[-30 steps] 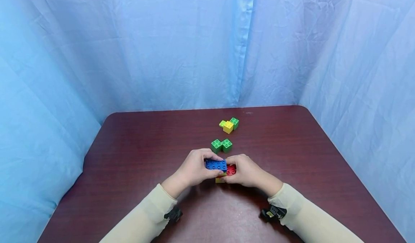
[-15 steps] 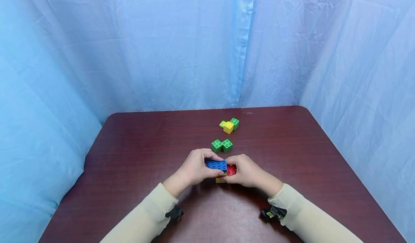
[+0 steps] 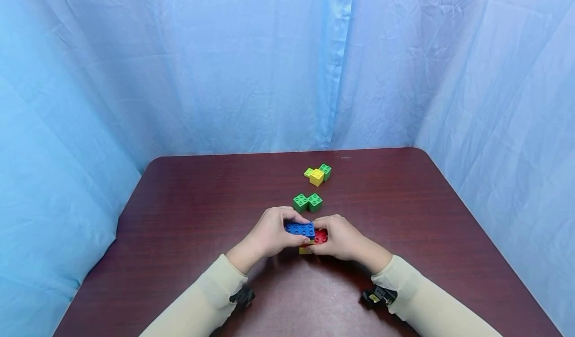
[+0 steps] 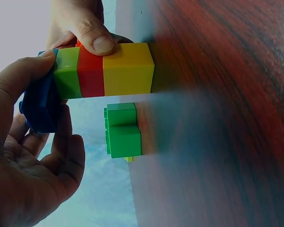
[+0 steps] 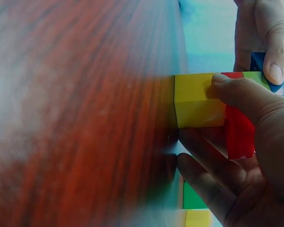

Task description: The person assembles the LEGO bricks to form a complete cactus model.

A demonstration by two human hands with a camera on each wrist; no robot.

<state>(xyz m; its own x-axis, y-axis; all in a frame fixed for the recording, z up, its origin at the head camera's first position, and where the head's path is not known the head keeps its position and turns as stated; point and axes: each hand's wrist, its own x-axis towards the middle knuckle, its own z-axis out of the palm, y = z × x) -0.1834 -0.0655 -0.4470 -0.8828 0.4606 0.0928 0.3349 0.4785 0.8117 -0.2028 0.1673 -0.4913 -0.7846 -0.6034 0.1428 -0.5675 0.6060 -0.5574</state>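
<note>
A stack of toy building bricks stands on the table between my hands. From the bottom it runs through a yellow brick [image 4: 128, 69], a red brick [image 4: 91, 75], a lime green brick [image 4: 67, 73] and a long blue brick [image 3: 299, 229]. My left hand [image 3: 268, 232] pinches the blue brick between thumb and fingers; that brick juts out to the left. With thumb and fingers around the lower part, my right hand [image 3: 340, 237] holds the red and yellow bricks. The red brick's studs show on the right. Part of the stack is hidden behind the fingers.
Two green bricks [image 3: 307, 202] sit just beyond the stack on the dark red table [image 3: 202, 192]. Farther back a yellow brick [image 3: 316, 176], a green brick [image 3: 325, 170] and a lime brick [image 3: 308, 171] lie clustered. Blue curtains [image 3: 242, 67] surround the table.
</note>
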